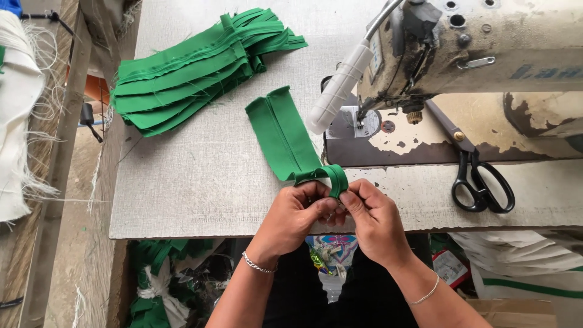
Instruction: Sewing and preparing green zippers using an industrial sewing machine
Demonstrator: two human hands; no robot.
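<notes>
Far left on my table (200, 182), a stack of green fabric pieces (194, 70) fans out. Right of it sits the worn sewing machine (473, 54), black-handled scissors (477, 173) lying beneath. White frayed cloth (15, 115) hangs far left.

Perhaps a red-and-white packet (450, 266) under table.

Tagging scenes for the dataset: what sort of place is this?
Likely a small sewing workshop: a worn industrial sewing machine, black scissors on its table, a stack of cut green fabric pieces, and both hands folding a green strip.
</notes>
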